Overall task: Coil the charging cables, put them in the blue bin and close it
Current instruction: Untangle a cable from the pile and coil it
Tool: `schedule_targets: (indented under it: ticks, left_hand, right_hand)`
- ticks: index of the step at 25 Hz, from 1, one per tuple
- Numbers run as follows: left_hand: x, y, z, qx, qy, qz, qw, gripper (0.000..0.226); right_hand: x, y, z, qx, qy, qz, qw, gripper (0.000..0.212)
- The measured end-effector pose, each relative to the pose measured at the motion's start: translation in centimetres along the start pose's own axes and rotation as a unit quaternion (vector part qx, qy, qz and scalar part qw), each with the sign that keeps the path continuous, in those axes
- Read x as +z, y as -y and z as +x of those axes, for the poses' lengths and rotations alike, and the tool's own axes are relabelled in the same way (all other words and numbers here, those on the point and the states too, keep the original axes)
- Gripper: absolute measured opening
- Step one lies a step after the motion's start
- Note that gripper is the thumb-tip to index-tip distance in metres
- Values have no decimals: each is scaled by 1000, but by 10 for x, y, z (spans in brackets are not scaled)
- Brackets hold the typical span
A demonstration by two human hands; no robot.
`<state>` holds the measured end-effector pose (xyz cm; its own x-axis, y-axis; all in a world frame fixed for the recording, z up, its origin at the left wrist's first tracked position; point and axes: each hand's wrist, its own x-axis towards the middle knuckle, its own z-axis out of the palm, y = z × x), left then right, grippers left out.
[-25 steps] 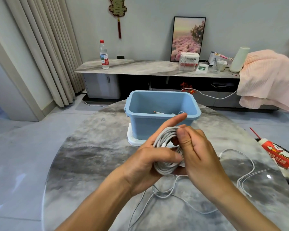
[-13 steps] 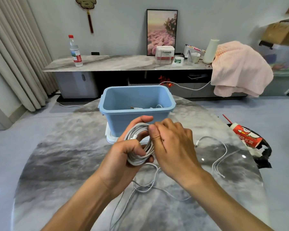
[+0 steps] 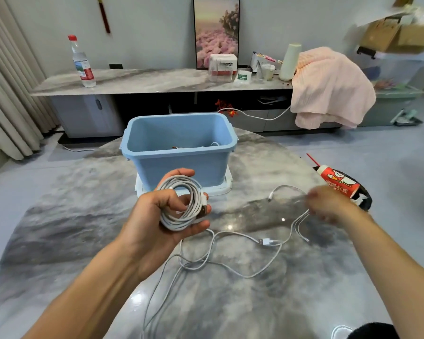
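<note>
My left hand (image 3: 157,216) grips a coiled white charging cable (image 3: 181,206) just in front of the blue bin (image 3: 181,165). The bin stands open on the marble table, on top of its white lid (image 3: 224,188), and a bit of cable shows inside it. More loose white cables (image 3: 242,243) sprawl over the table in front of me. My right hand (image 3: 328,204) is out to the right, blurred, over the branched end of a loose cable (image 3: 296,223). Whether it holds that cable is unclear.
A red-and-white tube on a black item (image 3: 340,184) lies at the table's right edge. Behind the table stand a long low cabinet (image 3: 157,81) with a water bottle (image 3: 82,62) and boxes, and a pink cloth (image 3: 328,86).
My right hand has let go of the coil and swung right to the loose cable. The left hand alone keeps the coil. My view has shifted, so the bin sits farther left.
</note>
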<state>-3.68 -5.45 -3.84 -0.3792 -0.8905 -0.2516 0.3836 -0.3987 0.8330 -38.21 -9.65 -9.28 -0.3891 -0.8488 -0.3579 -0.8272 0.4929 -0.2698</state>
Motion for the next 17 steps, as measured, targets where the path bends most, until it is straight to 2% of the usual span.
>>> schedule_targets:
  ticks: [2,3,7,10,12,17]
  left_hand:
    - [3,1,0,-4,1,-12,1000,58]
    - [4,0,1,-4,-2,-21,1000,59]
    - [3,-2,2,2,-16,-40,999,58]
    - [0,-3,2,6,-20,-38,999,56]
    - [-1,-4,3,15,-27,-31,999,56]
    - [-2,-4,5,24,-45,-16,999,57]
  right_hand:
    - [24,-21,4,58,96,-19,993,10]
    - [32,-24,5,63,118,-4,991,7]
    - [42,-14,15,25,108,8,994,11]
    - [47,-13,15,15,91,-34,995,28]
    - [48,-18,17,20,85,-51,995,20]
    - [27,-13,10,51,145,4,988,7]
